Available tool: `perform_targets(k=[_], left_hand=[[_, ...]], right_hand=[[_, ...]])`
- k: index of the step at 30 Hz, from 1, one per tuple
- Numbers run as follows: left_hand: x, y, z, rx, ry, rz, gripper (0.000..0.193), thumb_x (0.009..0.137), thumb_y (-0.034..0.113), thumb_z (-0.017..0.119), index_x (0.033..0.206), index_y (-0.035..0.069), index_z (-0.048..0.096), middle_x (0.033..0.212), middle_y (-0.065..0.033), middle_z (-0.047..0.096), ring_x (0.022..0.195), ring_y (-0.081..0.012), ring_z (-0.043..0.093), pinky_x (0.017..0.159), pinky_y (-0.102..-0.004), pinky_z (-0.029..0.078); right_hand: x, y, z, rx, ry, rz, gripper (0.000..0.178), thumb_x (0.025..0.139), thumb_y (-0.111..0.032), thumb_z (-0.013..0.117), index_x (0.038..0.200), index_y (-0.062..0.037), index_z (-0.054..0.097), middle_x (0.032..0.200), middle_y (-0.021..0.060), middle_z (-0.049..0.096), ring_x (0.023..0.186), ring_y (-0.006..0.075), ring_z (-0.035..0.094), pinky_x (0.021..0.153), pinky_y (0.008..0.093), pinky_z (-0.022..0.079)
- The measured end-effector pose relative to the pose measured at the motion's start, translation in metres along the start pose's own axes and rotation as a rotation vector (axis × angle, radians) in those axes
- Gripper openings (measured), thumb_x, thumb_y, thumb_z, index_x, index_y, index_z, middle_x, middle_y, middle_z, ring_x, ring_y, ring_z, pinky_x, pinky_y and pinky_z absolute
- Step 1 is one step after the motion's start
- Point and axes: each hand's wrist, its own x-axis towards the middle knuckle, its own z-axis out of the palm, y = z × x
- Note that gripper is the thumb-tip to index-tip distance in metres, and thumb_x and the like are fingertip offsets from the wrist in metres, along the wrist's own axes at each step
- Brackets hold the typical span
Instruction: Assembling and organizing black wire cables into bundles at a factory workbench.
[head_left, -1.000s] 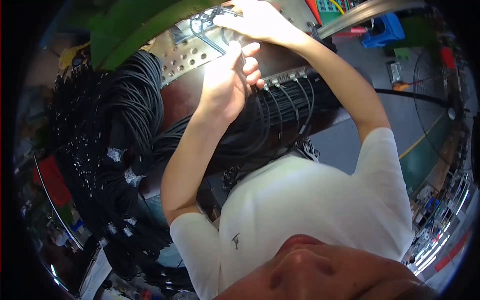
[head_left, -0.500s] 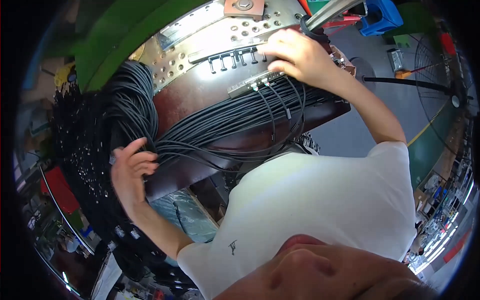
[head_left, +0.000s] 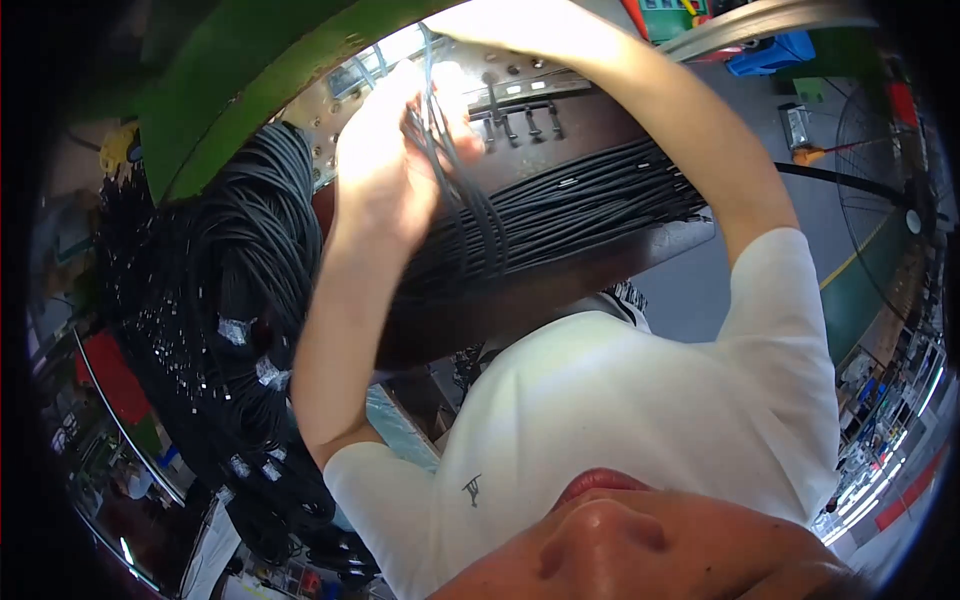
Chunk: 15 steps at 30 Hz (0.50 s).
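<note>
My left hand (head_left: 405,140) is raised over the bench with a few thin black cables (head_left: 447,165) between its closed fingers. These cables run up past the fingertips under the green machine frame and hang down over the bundle below. Bright light washes out much of this hand. My right hand (head_left: 490,22) reaches across at the top edge, near the upper ends of the held cables; glare and the picture's edge hide its fingers. Just right of my left hand, a row of small black pegs (head_left: 532,122) stands along the metal plate.
A thick bundle of black cables (head_left: 580,200) lies along the dark bench, and a looped pile (head_left: 265,200) hangs at its left. The green machine frame (head_left: 230,90) arches over the far left. A wire fan guard (head_left: 875,180) and a blue plastic container (head_left: 770,55) are at right.
My left hand has moved up and right from the cable pile and now holds cables. My right hand has gone up and left under the frame. The metal strip with cables has left its place.
</note>
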Motion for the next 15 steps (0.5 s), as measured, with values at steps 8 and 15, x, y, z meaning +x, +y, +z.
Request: perform_targets(k=[8,15], left_hand=[[0.062,0.034,-0.039,-0.13,0.038,0.124,0.023,0.097,0.021,0.044,0.087,0.0,0.048,0.064,0.0007,0.037,0.053,-0.0087,0.038,0.048,-0.0222,0.035],[0.05,0.062,-0.066,2.037,0.346,1.303,0.022,0.087,0.024,0.058,0.096,0.006,0.068,0.08,-0.0139,0.068,0.063,-0.0238,0.064,0.052,-0.0353,0.052]], right_hand=[[0.017,0.005,0.023,-0.067,-0.049,0.022,0.026,0.086,-0.021,0.059,0.104,-0.0022,0.065,0.092,0.0166,0.067,0.089,0.0281,0.063,0.079,0.0364,0.049],[0.02,0.016,0.024,-0.176,-0.073,0.055,0.025,0.087,-0.019,0.059,0.104,-0.0018,0.065,0.093,0.0165,0.066,0.09,0.0281,0.063,0.08,0.0365,0.049]])
